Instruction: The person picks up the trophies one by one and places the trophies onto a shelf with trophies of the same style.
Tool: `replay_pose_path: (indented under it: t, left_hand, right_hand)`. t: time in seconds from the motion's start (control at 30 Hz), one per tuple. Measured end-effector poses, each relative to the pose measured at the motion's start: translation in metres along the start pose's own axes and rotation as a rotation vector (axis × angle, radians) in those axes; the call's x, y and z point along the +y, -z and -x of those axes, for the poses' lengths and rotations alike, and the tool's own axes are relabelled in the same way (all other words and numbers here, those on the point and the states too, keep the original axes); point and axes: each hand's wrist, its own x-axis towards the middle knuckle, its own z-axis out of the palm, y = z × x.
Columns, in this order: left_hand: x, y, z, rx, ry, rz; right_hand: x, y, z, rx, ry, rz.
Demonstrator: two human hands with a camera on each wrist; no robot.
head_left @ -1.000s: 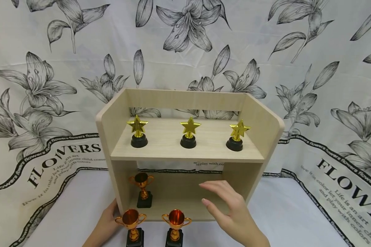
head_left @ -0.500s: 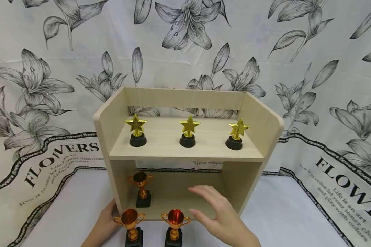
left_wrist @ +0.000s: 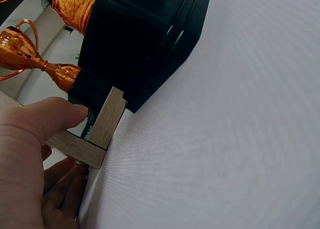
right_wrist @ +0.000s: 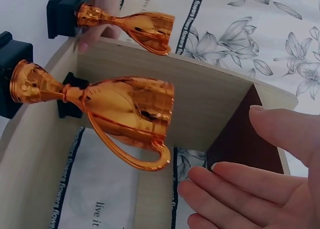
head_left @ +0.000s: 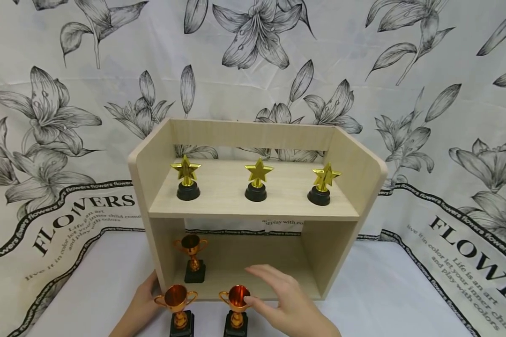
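My left hand [head_left: 142, 299] grips the lower left side panel of a pale wooden shelf [head_left: 253, 216]. In the left wrist view, its thumb [left_wrist: 67, 114] lies on the inner side and its fingers curl behind. My right hand [head_left: 293, 304] is beside the right front trophy cup [head_left: 236, 304], fingers spread and thumb apart from them. The right wrist view shows a gap between this hand and the orange-gold trophy cup [right_wrist: 132, 109]. Another trophy cup [head_left: 178, 306] stands in front of the shelf's left end. A third trophy cup [head_left: 194, 262] stands inside the lower compartment at left.
Three gold star trophies on black bases, left [head_left: 187, 180], middle [head_left: 257, 180] and right [head_left: 323, 185], stand on the upper shelf board. A white cloth [head_left: 375, 290] covers the table. Behind hangs a floral-print curtain [head_left: 253, 89].
My right hand has moved left, nearer the right front trophy cup. My left hand keeps its grip on the shelf panel, and the trophies stay where they were.
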Motion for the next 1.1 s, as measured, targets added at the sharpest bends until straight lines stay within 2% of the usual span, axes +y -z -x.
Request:
replay_pose_path:
  t: [0.47, 0.83, 1.1]
  left_hand:
    - [-0.001, 0.000, 0.001, 0.006, 0.007, -0.031]
    - [0.000, 0.000, 0.000, 0.005, -0.004, -0.032]
    - [0.001, 0.000, -0.001, 0.002, 0.010, -0.038]
  right_hand:
    - [0.004, -0.017, -0.003, -0.029, -0.005, 0.131]
    - [0.009, -0.026, -0.006, -0.079, 0.015, 0.135]
    - [0.008, -0.030, -0.008, -0.118, -0.019, 0.084]
